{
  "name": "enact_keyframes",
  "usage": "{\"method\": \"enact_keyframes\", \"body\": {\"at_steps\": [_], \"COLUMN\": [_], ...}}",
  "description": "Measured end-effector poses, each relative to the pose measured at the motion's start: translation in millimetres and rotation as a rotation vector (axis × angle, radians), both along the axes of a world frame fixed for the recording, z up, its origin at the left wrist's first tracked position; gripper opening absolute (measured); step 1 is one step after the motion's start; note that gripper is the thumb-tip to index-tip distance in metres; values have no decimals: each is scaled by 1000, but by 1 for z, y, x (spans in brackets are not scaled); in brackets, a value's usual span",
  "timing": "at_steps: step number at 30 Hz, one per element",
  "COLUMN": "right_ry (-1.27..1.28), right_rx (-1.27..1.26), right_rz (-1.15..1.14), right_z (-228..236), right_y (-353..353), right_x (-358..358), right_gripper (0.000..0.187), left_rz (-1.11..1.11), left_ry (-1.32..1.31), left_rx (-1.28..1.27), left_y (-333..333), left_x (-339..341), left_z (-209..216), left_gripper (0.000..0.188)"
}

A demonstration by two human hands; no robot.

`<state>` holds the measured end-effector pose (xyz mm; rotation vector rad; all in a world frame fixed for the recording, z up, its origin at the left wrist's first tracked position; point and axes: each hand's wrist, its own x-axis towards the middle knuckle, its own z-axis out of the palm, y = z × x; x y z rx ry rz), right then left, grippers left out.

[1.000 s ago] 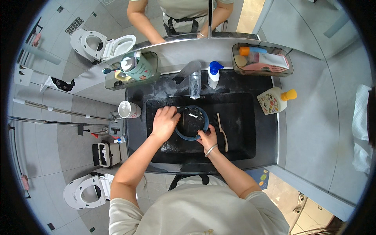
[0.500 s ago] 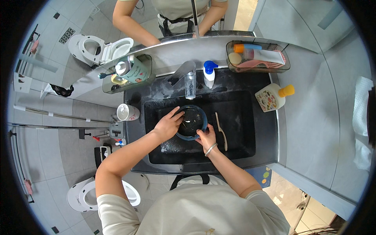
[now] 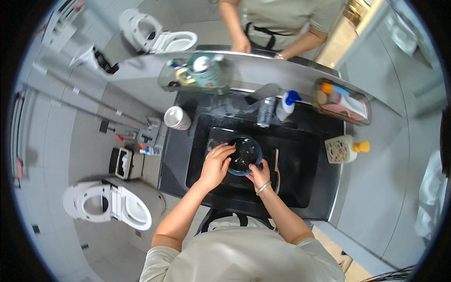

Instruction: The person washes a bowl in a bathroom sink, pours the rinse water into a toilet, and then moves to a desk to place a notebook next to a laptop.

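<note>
A round dark bowl with a blue rim (image 3: 258, 149) is tilted inside the black sink (image 3: 300, 188). Its dark inside glistens, with a few small light specks. My right hand (image 3: 260, 175), with a silver bangle at the wrist, grips the lower right rim, thumb over the edge. On the opposite side my left hand (image 3: 218, 162) has its fingers together, curled over the rim; their undersides are hidden. Just right of the bowl a brush (image 3: 277, 171) with a pale handle and dark bristles lies in the sink, beside my right hand.
Behind the bowl stand the faucet (image 3: 266, 110) and a white pump bottle (image 3: 285, 107) with a blue top. A white cup (image 3: 177, 118) sits at the left, a yellow-capped bottle (image 3: 342, 148) at the right. Two wall caddies (image 3: 192, 84) hold toiletries below the mirror.
The view has shifted and turned. My left hand's fingers have drawn back from inside the bowl toward its left rim. My right hand keeps its hold.
</note>
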<state>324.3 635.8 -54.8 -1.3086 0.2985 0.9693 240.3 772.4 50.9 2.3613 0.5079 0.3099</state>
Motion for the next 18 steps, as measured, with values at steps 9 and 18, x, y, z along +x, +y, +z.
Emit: {"method": "enact_keyframes", "body": {"at_steps": [9, 18], "right_ry": [10, 79], "right_rx": [46, 152], "right_rz": [267, 393], "right_z": [30, 51], "right_y": [62, 180], "right_x": [-74, -238], "right_gripper": [49, 41], "left_rz": [597, 845], "left_ry": [-573, -865], "left_rx": [-703, -861], "left_y": [52, 159], "left_x": [-122, -353], "left_z": [-18, -15], "left_gripper": [11, 23]}}
